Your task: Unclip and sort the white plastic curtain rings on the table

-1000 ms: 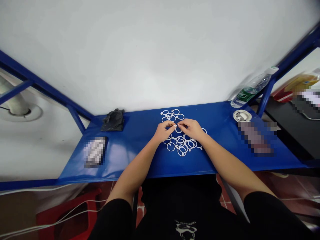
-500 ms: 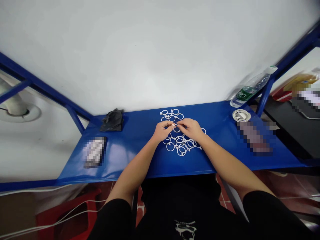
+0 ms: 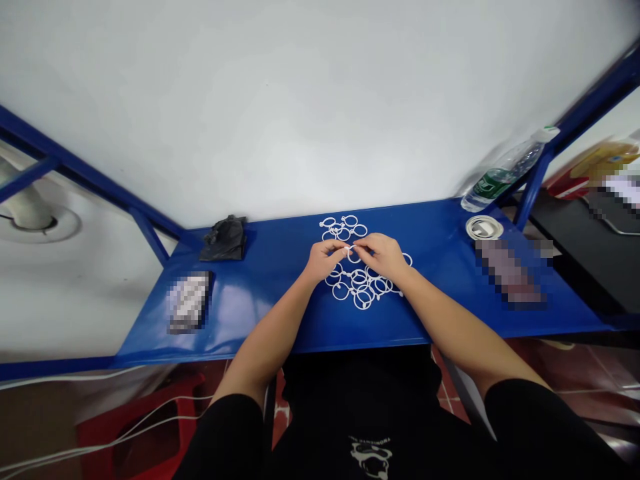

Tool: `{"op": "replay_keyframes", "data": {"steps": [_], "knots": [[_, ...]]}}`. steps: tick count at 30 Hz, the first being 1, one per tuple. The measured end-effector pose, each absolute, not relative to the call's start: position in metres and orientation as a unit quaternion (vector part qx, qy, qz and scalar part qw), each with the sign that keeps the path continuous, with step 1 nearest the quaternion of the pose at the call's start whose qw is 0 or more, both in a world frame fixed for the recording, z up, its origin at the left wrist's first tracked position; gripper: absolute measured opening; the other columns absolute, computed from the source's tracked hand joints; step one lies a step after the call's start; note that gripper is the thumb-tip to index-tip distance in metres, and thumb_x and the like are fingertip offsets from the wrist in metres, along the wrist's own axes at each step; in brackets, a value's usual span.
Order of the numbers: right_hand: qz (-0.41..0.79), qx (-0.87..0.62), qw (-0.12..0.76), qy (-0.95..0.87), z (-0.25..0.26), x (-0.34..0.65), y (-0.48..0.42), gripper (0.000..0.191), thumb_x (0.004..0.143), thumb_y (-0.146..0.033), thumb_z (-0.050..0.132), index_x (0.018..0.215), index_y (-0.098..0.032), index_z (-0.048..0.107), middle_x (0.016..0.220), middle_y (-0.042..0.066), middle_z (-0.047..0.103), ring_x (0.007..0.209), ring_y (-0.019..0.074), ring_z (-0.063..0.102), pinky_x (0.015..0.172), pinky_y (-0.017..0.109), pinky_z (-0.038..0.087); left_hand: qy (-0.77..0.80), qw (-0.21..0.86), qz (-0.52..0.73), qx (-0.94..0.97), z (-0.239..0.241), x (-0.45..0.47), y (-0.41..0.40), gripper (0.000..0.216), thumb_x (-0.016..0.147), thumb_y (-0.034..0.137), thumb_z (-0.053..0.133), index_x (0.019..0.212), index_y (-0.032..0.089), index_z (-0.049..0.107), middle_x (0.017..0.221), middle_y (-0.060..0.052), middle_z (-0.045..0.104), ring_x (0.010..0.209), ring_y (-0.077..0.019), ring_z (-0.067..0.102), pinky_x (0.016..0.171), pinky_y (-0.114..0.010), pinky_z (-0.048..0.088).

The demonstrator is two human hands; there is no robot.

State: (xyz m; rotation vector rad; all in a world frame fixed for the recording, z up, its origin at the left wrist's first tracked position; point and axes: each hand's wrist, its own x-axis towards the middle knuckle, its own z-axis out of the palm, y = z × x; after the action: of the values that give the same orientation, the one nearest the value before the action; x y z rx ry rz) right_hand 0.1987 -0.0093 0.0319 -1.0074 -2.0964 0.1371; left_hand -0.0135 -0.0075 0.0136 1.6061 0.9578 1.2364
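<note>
Thin, round white ring (image 3: 355,263) between fingers (image 3: 337,248)

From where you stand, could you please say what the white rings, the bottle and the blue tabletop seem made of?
White rings: probably smooth plastic, thin and evenly white.
Bottle: likely clear, glossy plastic, being see-through.
Blue tabletop: glossy, perhaps painted metal; light glares off it.

The person's left grip (image 3: 323,260) and right grip (image 3: 384,255) pinch one white ring (image 3: 355,263).
</note>
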Motion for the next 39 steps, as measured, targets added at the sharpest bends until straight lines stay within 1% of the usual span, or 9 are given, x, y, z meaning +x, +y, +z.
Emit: {"op": "replay_keyframes", "data": {"steps": [7,13,22,29,31,34,36,37,39], "knots": [[0.033,-0.417,0.361,-0.833,0.033,0.196,-0.012,0.027,0.103,-0.034,0.055,0.102,-0.024,0.08,0.092,0.007,0.08,0.086,0.0228,0.071,0.081,0.038,0.055,0.397,0.438,0.487,0.643,0.016,-0.013,-0.008,0.026,0.086,0.044,0.077,0.088,0.018,0.079,0.083,-0.005,0.081,0.076,-0.0191,0.076,0.074,-0.032,0.06],[0.037,-0.4,0.354,-0.844,0.033,0.197,-0.011,0.028,0.104,-0.036,0.054,0.1,-0.024,0.079,0.09,0.007,0.079,0.085,0.0223,0.071,0.08,0.037,0.055,0.401,0.412,0.497,0.65,0.018,-0.011,-0.009,0.016,0.085,0.033,0.073,0.084,0.018,0.079,0.08,-0.004,0.08,0.073,-0.0167,0.074,0.072,-0.029,0.057],[0.076,-0.379,0.335,-0.859,0.034,0.197,-0.012,0.031,0.105,-0.046,0.053,0.104,-0.026,0.078,0.084,0.004,0.077,0.08,0.0204,0.07,0.077,0.035,0.053,0.41,0.376,0.499,0.665,0.018,-0.013,-0.008,0.013,0.081,0.025,0.066,0.076,0.019,0.076,0.073,-0.001,0.077,0.07,-0.0161,0.071,0.071,-0.029,0.056],[0.106,-0.359,0.326,-0.868,0.03,0.197,-0.011,0.032,0.103,-0.047,0.056,0.095,-0.023,0.075,0.075,0.002,0.073,0.072,0.0179,0.067,0.068,0.031,0.047,0.45,0.324,0.484,0.677,0.018,-0.013,-0.008,0.023,0.075,0.01,0.058,0.072,0.022,0.078,0.076,0.0,0.077,0.075,-0.0177,0.071,0.078,-0.032,0.058],[0.106,-0.355,0.333,-0.867,0.028,0.197,-0.01,0.03,0.103,-0.046,0.057,0.094,-0.023,0.075,0.073,0.001,0.072,0.07,0.0175,0.066,0.069,0.031,0.047,0.448,0.324,0.482,0.68,0.018,-0.013,-0.007,0.024,0.079,0.011,0.058,0.076,0.023,0.079,0.081,-0.001,0.079,0.081,-0.0189,0.073,0.083,-0.034,0.059],[0.07,-0.374,0.335,-0.862,0.027,0.201,-0.006,0.029,0.103,-0.044,0.058,0.093,-0.022,0.074,0.074,0.003,0.074,0.071,0.0186,0.067,0.069,0.031,0.047,0.436,0.32,0.493,0.682,0.021,-0.016,-0.006,0.023,0.089,0.02,0.061,0.099,0.023,0.081,0.099,-0.005,0.081,0.094,-0.0207,0.075,0.091,-0.036,0.059],[0.03,-0.404,0.324,-0.855,0.028,0.206,-0.002,0.028,0.103,-0.042,0.058,0.091,-0.022,0.075,0.079,0.005,0.076,0.075,0.0204,0.069,0.07,0.032,0.047,0.446,0.274,0.49,0.697,0.026,-0.022,-0.004,0.024,0.092,0.026,0.064,0.109,0.022,0.08,0.111,-0.007,0.079,0.101,-0.0215,0.073,0.095,-0.036,0.057],[0.014,-0.422,0.316,-0.85,0.028,0.208,0.0,0.027,0.103,-0.04,0.059,0.091,-0.022,0.075,0.081,0.006,0.077,0.077,0.0213,0.07,0.071,0.033,0.047,0.459,0.239,0.475,0.712,0.028,-0.026,-0.003,0.022,0.093,0.028,0.065,0.109,0.022,0.079,0.111,-0.007,0.079,0.101,-0.0217,0.072,0.095,-0.036,0.056],[-0.006,-0.459,0.294,-0.838,0.028,0.213,0.005,0.024,0.102,-0.037,0.061,0.09,-0.022,0.076,0.085,0.007,0.078,0.079,0.0228,0.071,0.071,0.034,0.048,0.495,0.177,0.407,0.747,0.033,-0.038,0.0,0.016,0.093,0.034,0.067,0.094,0.023,0.079,0.095,-0.007,0.078,0.092,-0.0222,0.07,0.091,-0.035,0.053]]}}
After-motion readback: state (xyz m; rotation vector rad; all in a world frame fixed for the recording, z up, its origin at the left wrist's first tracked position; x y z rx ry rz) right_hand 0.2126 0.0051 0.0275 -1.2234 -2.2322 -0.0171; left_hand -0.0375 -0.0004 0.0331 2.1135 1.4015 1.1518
